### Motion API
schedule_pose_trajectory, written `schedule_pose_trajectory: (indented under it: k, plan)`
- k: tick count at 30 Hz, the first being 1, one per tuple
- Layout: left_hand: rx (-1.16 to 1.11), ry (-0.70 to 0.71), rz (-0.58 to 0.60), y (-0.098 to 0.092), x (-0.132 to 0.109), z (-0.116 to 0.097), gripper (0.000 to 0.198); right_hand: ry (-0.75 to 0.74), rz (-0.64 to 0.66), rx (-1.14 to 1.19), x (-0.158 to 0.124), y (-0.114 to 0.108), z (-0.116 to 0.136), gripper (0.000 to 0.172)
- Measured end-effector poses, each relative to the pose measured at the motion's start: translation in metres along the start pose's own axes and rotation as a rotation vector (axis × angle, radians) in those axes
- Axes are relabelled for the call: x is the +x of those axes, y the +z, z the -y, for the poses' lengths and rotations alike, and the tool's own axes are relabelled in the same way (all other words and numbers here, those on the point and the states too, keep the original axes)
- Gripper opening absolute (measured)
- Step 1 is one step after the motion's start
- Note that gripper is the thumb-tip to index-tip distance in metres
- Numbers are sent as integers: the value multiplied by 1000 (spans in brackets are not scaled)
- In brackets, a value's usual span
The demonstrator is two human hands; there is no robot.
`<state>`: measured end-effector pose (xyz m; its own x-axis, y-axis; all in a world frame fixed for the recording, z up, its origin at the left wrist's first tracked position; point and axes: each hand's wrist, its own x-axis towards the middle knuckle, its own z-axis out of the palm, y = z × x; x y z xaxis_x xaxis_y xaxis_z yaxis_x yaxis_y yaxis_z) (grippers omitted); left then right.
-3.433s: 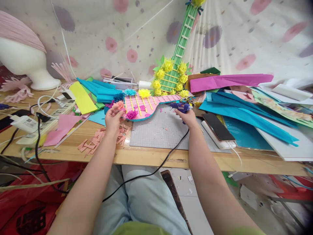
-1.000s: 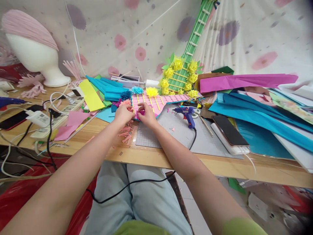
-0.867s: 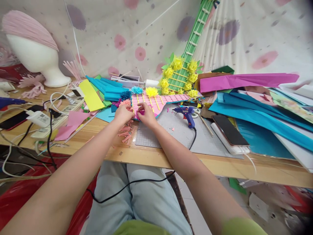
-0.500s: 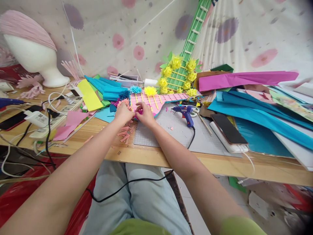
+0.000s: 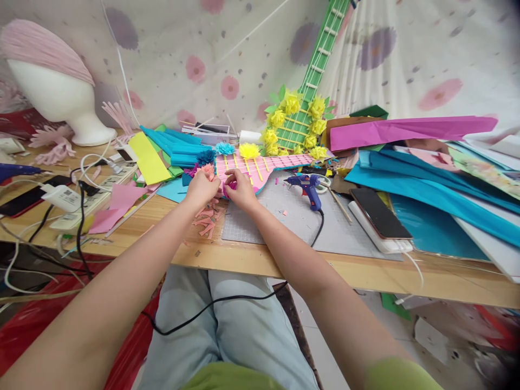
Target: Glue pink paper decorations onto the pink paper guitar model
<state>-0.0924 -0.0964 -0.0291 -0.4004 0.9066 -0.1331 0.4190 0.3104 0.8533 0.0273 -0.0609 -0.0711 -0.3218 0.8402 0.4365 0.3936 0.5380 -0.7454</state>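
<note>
The pink guitar (image 5: 266, 169) lay on the counter (image 5: 244, 261). The left hand (image 5: 201, 190) curled beside its magenta flower (image 5: 231, 186), the right hand (image 5: 242, 193) arched over it; neither grip could be told. The body looked light, the flower crushable; the guitar's rim seemed the safest hold.

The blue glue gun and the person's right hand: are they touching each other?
Apart: in the head view, gray cutting mat shows plainly between the blue glue gun and the right hand.
</note>
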Motion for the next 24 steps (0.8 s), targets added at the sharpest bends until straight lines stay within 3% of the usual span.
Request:
schedule_pose_trajectory:
  k: [7, 24]
  plan:
    - [-46, 13, 5, 2, -6, -2, 21, 4, -3, -6, 0, 0, 3, 33]
    - [-258, -133, 78, -4, -30, -14, 13, 1, -15, -1, -2, 0, 4, 29]
